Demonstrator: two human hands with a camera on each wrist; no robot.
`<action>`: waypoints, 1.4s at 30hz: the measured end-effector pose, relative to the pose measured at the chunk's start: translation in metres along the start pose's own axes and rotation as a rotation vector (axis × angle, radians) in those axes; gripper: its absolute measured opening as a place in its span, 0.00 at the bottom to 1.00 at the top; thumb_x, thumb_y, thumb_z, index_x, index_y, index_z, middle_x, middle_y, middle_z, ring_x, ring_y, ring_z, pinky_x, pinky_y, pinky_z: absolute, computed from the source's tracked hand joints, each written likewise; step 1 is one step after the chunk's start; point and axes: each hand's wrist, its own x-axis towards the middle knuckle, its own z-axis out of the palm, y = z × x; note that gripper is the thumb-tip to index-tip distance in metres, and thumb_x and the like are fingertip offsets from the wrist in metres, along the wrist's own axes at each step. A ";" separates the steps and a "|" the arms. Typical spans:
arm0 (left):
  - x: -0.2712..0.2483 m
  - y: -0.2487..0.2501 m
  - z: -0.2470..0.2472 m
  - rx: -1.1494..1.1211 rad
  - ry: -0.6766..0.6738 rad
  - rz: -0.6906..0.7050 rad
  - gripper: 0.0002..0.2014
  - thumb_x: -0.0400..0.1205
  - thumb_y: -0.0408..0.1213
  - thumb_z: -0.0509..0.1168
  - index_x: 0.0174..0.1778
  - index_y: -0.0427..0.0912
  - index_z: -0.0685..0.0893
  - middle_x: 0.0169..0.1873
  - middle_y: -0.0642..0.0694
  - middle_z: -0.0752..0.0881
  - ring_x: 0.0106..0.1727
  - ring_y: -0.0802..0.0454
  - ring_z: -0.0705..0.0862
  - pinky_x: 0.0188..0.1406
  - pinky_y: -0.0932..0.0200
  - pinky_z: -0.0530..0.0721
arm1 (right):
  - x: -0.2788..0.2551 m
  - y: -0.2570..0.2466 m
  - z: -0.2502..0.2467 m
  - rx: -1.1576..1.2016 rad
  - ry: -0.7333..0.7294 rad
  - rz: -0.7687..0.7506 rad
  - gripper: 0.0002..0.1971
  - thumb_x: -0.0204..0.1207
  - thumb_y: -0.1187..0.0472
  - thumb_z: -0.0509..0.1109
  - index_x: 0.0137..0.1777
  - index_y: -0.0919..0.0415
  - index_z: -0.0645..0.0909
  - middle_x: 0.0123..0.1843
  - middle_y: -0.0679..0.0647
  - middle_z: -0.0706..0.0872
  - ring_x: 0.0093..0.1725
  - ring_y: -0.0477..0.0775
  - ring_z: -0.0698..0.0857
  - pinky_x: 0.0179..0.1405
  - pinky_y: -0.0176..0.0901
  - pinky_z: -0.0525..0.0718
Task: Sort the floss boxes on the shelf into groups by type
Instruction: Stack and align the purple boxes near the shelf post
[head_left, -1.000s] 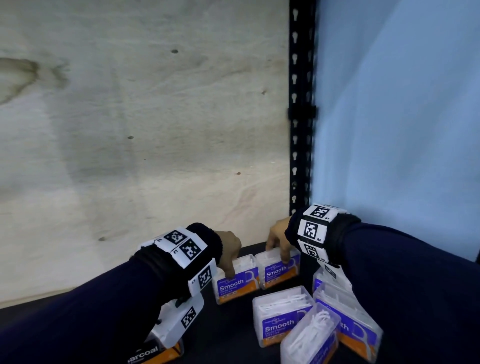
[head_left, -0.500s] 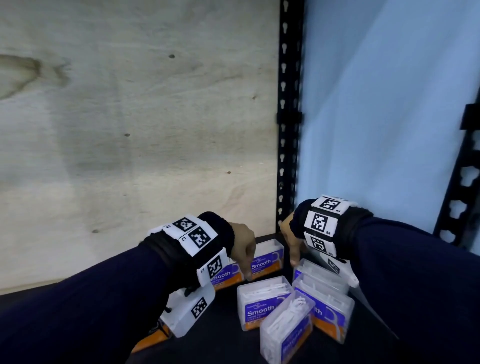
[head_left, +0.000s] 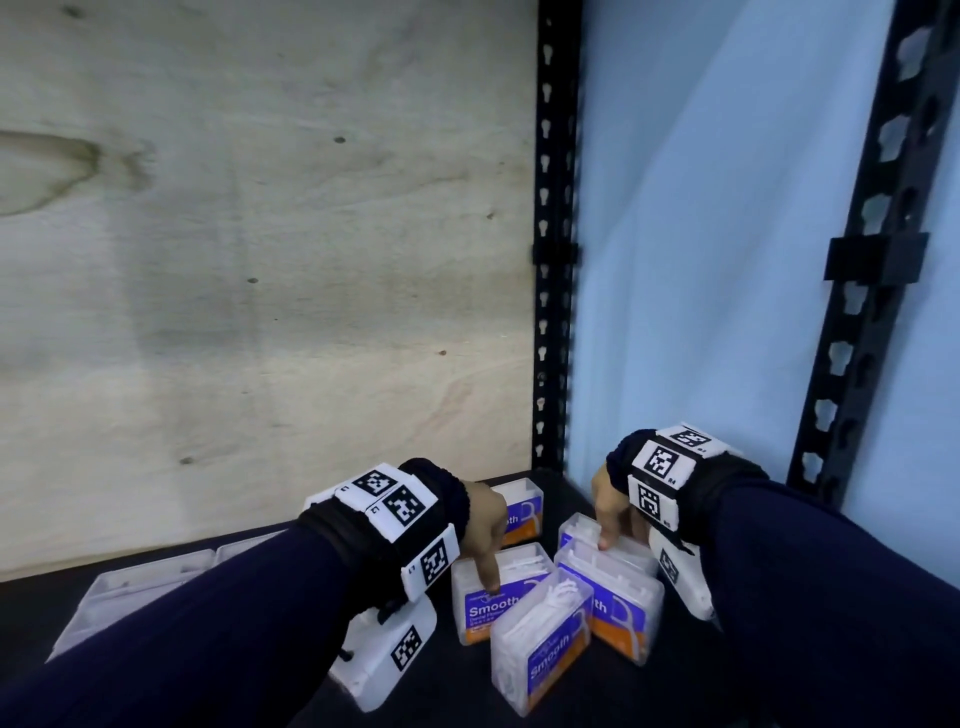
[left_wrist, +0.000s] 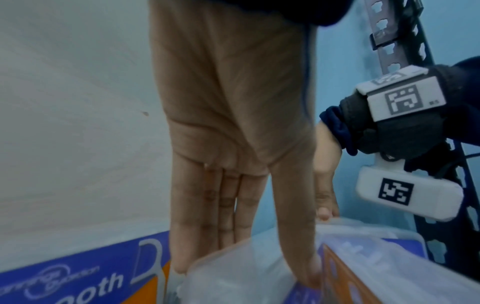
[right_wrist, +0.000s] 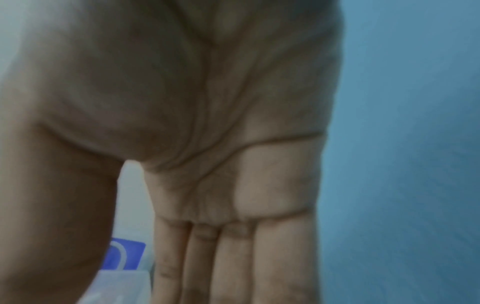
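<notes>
Sitting in a loose cluster at the back right corner of the dark shelf (head_left: 249, 691) were several clear plastic floss boxes, each with a purple and orange label reading "Smooth". They were probably light and rigid, with slick walls that would slide easily on the shelf and could slip from a loose hold; a pinch across the two long sides, near the top edge, would likely hold best.

One box, the middle floss box (head_left: 498, 592), lay under the left hand (head_left: 485, 525). In the left wrist view, that hand's fingers (left_wrist: 226, 216) were straight and pressed together, pointing down behind the box, while the thumb reached down its near face, so the box sat between thumb and fingers. Whether they were already squeezing it could not be told.

Just to its right, the right floss box (head_left: 613, 603) stood touching a neighbour behind it. The right hand (head_left: 610, 506) came down over the back of this pair, its thumb tip resting on a top edge. The right wrist view was blurred, but showed four straight fingers (right_wrist: 233, 257) held side by side, gripping nothing.

A tilted floss box (head_left: 545, 644) leaned at the front of the cluster, and a rear floss box (head_left: 522, 512) stood against the plywood back panel (head_left: 260, 260). Further left, pale white boxes (head_left: 140, 587) lay flat, well apart from the hands.
</notes>
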 end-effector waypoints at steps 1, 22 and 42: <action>0.000 -0.002 0.001 0.012 0.019 -0.008 0.22 0.77 0.43 0.70 0.62 0.32 0.84 0.44 0.45 0.80 0.35 0.54 0.75 0.29 0.68 0.70 | 0.004 0.004 0.001 0.065 0.001 -0.002 0.08 0.77 0.60 0.70 0.44 0.66 0.83 0.25 0.59 0.91 0.26 0.49 0.82 0.49 0.41 0.83; -0.018 -0.025 0.012 0.029 0.184 -0.216 0.13 0.76 0.40 0.72 0.49 0.34 0.85 0.31 0.43 0.75 0.35 0.48 0.75 0.23 0.66 0.66 | 0.017 -0.012 -0.003 0.004 0.344 -0.275 0.26 0.66 0.65 0.78 0.65 0.63 0.80 0.56 0.56 0.83 0.50 0.48 0.76 0.37 0.33 0.75; -0.014 -0.031 0.015 0.008 0.174 -0.283 0.27 0.76 0.39 0.72 0.68 0.29 0.77 0.58 0.38 0.82 0.49 0.48 0.74 0.47 0.59 0.73 | 0.028 -0.057 -0.020 -0.309 0.278 -0.375 0.20 0.66 0.62 0.79 0.50 0.56 0.70 0.49 0.53 0.75 0.50 0.53 0.73 0.31 0.38 0.71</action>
